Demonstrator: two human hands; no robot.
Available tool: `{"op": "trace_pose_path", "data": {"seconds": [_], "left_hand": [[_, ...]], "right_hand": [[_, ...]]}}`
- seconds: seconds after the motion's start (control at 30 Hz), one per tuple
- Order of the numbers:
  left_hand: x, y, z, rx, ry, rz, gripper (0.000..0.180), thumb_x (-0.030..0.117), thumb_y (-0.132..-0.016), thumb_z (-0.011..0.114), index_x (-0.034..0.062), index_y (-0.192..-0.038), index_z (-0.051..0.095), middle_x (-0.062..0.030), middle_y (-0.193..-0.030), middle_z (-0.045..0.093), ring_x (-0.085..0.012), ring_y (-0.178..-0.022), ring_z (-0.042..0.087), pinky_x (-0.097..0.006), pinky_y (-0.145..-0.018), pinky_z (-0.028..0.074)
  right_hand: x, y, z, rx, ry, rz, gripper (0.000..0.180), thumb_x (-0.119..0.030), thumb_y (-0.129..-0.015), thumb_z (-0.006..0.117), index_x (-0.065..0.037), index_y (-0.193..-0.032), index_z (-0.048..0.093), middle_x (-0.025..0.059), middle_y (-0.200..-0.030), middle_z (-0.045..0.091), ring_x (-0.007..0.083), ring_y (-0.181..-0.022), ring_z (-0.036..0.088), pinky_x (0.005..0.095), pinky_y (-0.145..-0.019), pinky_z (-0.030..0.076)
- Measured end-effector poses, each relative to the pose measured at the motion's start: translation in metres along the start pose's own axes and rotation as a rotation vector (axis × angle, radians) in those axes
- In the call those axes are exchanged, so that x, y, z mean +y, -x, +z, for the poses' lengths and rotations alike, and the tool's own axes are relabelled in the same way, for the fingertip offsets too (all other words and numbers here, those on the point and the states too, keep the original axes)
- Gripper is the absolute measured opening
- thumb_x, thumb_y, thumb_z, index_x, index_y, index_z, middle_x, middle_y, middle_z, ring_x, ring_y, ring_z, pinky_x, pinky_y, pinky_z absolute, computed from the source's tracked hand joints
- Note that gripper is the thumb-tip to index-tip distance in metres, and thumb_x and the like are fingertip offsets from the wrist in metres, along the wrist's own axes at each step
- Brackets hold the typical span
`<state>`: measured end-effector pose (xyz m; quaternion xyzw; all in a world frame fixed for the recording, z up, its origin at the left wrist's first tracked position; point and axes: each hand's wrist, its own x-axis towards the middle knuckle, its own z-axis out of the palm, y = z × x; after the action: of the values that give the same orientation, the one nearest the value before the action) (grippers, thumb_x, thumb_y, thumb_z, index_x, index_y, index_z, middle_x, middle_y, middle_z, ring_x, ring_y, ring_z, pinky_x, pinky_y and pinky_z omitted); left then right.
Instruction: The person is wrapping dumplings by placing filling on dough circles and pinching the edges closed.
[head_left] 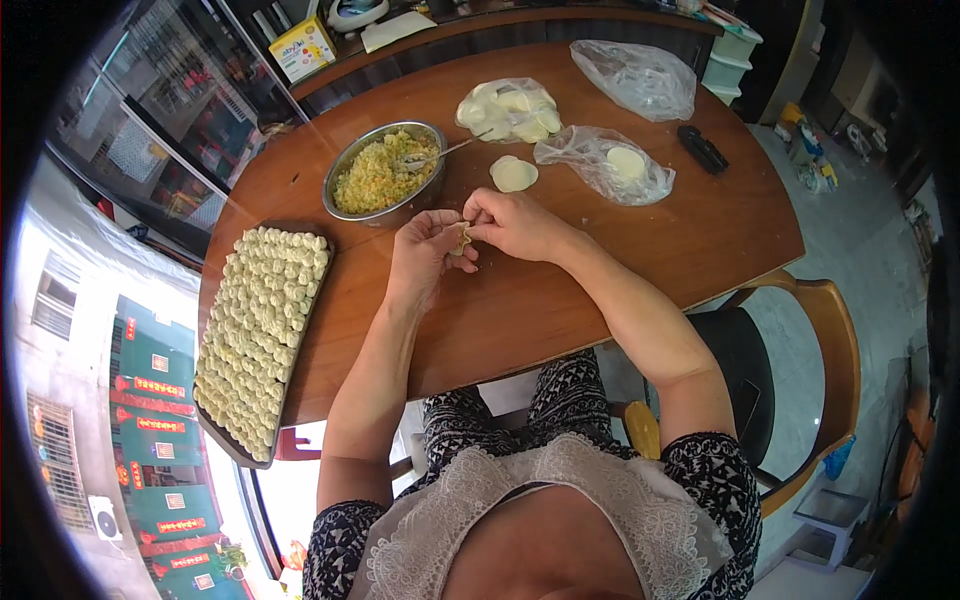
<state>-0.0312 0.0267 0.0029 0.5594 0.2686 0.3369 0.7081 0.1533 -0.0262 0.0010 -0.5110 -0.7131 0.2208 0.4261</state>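
Observation:
Over the wooden table, my left hand (428,250) cradles a small dumpling (461,238) with a pale dough edge. My right hand (508,225) pinches the rim of that dough from the other side, and the fingers partly hide it. Just beyond my hands stands a metal bowl (338,206) of yellow-green chopped filling (385,172), a spoon (440,156) resting in it. A short stack of round dough wrappers (514,174) lies behind my right hand. On the left, a dark tray (282,415) carries rows of finished-looking dumplings (262,325).
More wrappers lie in a clear plastic bag (508,110) at the back. A second bag (580,150) holds a wrapper, and a crumpled bag (640,80) sits behind it. A black object (702,150) lies near the right edge of the table (560,300). A wooden chair (825,340) stands at right.

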Motion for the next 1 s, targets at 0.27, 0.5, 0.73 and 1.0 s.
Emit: {"op": "trace_pose_path", "data": {"seconds": [0.27, 0.5, 0.73, 1.0], "left_hand": [[0.014, 0.002, 0.004, 0.032, 0.167, -0.071, 0.016, 0.001, -0.093, 0.058, -0.0059, -0.107, 0.056, -0.0133, -0.089, 0.064, -0.0192, -0.070, 0.066, -0.029, -0.056, 0.058], [0.001, -0.001, -0.004, 0.023, 0.035, -0.017, 0.010, 0.000, -0.092, 0.058, -0.0061, -0.101, 0.059, -0.0127, -0.090, 0.066, -0.0182, -0.070, 0.066, -0.029, -0.058, 0.058], [0.002, 0.001, 0.001, 0.020, -0.084, -0.003, 0.009, -0.001, -0.092, 0.060, -0.0060, -0.099, 0.061, -0.0113, -0.089, 0.067, -0.0165, -0.071, 0.066, -0.027, -0.058, 0.056], [0.004, -0.001, -0.005, -0.024, -0.103, -0.036, 0.017, 0.001, -0.092, 0.060, -0.0055, -0.107, 0.059, -0.0136, -0.093, 0.068, -0.0172, -0.071, 0.066, -0.028, -0.057, 0.057]], "right_hand": [[-0.001, 0.000, -0.004, -0.013, 0.035, -0.002, 0.011, -0.010, -0.089, 0.066, -0.001, -0.090, 0.060, 0.0118, -0.080, 0.067, 0.0233, -0.073, 0.064, 0.0362, -0.064, 0.049], [-0.005, 0.000, -0.003, -0.027, 0.089, -0.036, 0.011, -0.012, -0.088, 0.064, -0.001, -0.090, 0.061, 0.0165, -0.083, 0.068, 0.0324, -0.077, 0.066, 0.0412, -0.067, 0.050], [0.001, 0.001, -0.003, -0.016, 0.162, -0.116, 0.011, -0.013, -0.088, 0.064, -0.002, -0.090, 0.061, 0.0168, -0.086, 0.068, 0.0350, -0.084, 0.067, 0.0431, -0.071, 0.050], [0.001, 0.001, -0.004, -0.062, 0.081, -0.076, 0.011, -0.012, -0.089, 0.063, -0.002, -0.092, 0.059, 0.0169, -0.087, 0.068, 0.0347, -0.083, 0.067, 0.0428, -0.071, 0.050]]}}
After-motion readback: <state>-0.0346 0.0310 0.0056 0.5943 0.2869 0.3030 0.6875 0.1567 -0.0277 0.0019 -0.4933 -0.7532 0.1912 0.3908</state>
